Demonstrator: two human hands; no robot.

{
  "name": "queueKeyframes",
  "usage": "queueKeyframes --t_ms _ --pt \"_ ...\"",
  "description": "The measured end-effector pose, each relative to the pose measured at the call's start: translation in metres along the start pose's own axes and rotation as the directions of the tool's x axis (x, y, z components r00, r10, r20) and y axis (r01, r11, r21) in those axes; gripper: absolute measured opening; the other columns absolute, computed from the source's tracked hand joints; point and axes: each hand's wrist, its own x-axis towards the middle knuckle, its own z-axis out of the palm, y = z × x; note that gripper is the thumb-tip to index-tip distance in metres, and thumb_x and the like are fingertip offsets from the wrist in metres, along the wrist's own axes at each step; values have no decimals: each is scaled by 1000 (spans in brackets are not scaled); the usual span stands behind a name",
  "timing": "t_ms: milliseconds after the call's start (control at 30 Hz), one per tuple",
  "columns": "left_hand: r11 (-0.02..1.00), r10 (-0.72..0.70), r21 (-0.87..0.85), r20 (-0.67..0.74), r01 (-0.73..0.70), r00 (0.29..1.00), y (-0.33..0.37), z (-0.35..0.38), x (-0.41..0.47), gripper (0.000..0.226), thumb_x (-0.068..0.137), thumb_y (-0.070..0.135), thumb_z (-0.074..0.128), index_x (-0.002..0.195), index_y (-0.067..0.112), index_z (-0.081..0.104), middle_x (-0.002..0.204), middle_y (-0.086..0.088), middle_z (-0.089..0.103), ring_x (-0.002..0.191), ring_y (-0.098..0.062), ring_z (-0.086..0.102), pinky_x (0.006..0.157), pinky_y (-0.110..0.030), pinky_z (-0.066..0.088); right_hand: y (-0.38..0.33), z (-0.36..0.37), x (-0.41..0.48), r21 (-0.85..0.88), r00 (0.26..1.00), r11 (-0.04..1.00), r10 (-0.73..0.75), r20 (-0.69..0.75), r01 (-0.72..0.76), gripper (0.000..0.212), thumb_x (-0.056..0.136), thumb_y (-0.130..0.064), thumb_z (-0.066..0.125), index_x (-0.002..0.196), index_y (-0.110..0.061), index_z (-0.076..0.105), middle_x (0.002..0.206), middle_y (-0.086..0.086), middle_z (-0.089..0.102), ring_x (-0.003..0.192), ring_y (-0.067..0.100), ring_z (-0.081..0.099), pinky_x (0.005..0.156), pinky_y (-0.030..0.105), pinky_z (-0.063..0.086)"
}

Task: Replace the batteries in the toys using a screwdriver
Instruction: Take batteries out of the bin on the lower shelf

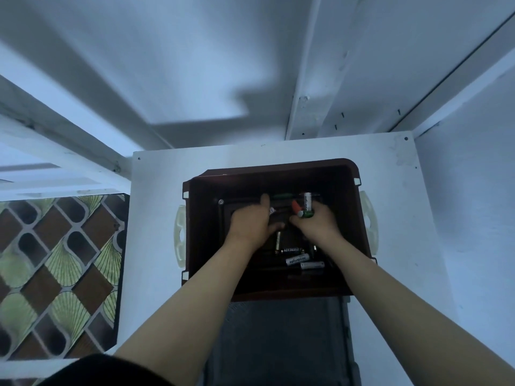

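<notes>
Both my hands reach into a dark brown bin [345,190] that stands on a white table [150,218]. My left hand [250,222] grips a dark object at the bin's bottom; I cannot tell what it is. My right hand [315,225] holds a white and green battery [306,204] upright, with an orange-tipped item [295,206] beside it in the same grip. Loose white batteries [297,259] and a black battery [289,249] lie on the bin's floor near my wrists. A green piece [281,195] shows beyond my fingers.
White handles [179,236] stick out from the bin's left and right sides. A patterned brown and green floor [55,274] lies to the left of the table. A grey surface [278,344] sits below the bin, between my forearms. White walls and beams surround the table.
</notes>
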Motion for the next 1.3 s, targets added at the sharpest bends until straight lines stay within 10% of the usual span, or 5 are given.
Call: queueKeyframes --t_ms 300,800,1000,1300 --pt "999 -12 -44 53 14 999 0 -2 -13 40 102 46 41 119 15 59 119 -8 64 111 -26 58 73 -27 34 -2 0 1 30 1000 999 23 -2 -23 18 85 -9 65 102 -5 62 85 6 59 74 17 54 56 20 41" --pt "997 49 44 205 -59 978 25 14 -28 24 101 13 44 123 3 48 124 -17 59 112 -34 59 83 -38 47 -6 -3 -5 63 1000 998 1 6 -1 18 84 -8 67 101 -6 62 85 6 58 77 16 53 54 12 38" --pt "957 -40 -273 200 95 979 15 11 -33 25 100 19 46 120 6 55 118 -18 61 106 -35 59 78 -32 43 -11 -9 -13 152 1000 988 10 20 -13 10 83 -8 67 90 -7 60 75 5 56 70 19 54 57 23 41" --pt "622 -235 -772 -25 131 972 5 -41 -84 34 102 25 46 68 18 44 68 4 50 58 -8 43 47 -15 33 -46 -21 -64 176 989 984 3 151 -30 13 79 -9 67 89 -5 61 82 12 58 76 25 55 68 35 45"
